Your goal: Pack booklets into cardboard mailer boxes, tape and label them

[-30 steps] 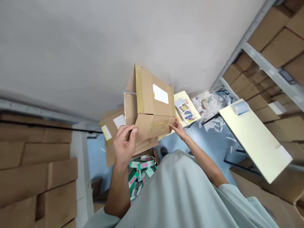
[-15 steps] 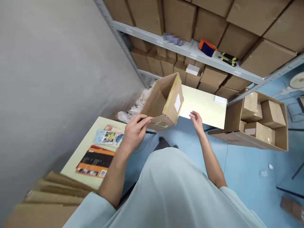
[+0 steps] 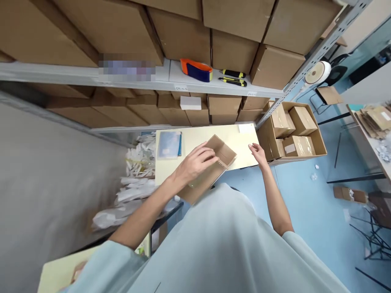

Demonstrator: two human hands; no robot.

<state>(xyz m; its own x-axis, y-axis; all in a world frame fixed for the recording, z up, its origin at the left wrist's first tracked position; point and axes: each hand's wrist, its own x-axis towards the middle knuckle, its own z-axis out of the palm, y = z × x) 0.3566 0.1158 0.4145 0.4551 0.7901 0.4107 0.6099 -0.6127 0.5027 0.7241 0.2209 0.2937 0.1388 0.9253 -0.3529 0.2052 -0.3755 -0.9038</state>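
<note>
An open cardboard box [image 3: 204, 182] is tilted in front of my body, over the near edge of the pale yellow table [image 3: 195, 132]. My left hand [image 3: 198, 160] grips its upper edge, with the fingers reaching over the rim and the thumb side partly hidden. To the right of the box, my right hand [image 3: 257, 153] is held above the table's right end with its fingers apart, touching nothing.
Shelves [image 3: 122, 79] full of cardboard boxes rise behind the table. They hold an orange and blue roll [image 3: 196, 70] and cutters [image 3: 233, 77]. A large carton [image 3: 321, 146] with boxes inside stands right; white bags [image 3: 137, 191] lie left. A folder [image 3: 168, 144] is on the table.
The view has turned to the right, towards the shelves. My left hand has brought the box over in front of the yellow table, and the box is now tipped differently.
</note>
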